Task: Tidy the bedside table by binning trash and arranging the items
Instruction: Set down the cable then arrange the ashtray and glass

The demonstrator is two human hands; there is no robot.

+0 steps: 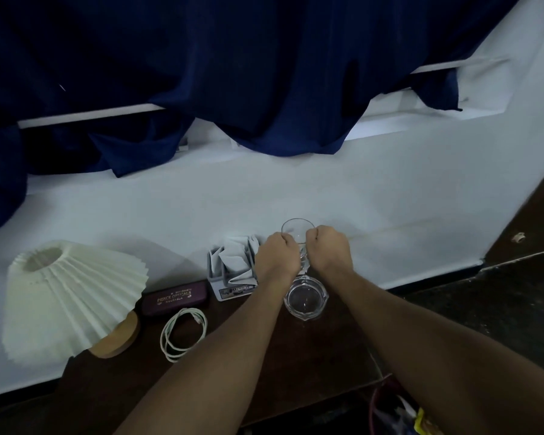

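- While both fists close around a clear drinking glass (297, 231) at the back of the bedside table (296, 356), the step in hand looks like arranging, not binning.
- Left hand (277, 254) has its fingers curled tight on the glass's left side; right hand (328, 249) grips the right side the same way, knuckles toward the camera.
- Whether the glass rests on the tabletop or is lifted just above it cannot be told, since the hands hide its base.
- Just in front of the glass sits a clear glass ashtray (306, 298), partly under the wrists.
- To the left stand a grey tissue holder (233, 271), a maroon spectacle case (175, 298), a coiled white cable (182, 334) and a pleated lamp (66, 296).
- Next, I judge, the glass needs settling upright near the wall, clear of the ashtray, with a slow release so it does not tip or clink.
- No loose trash shows on the tabletop; some colourful clutter lies below the table's right edge, too dim to name.
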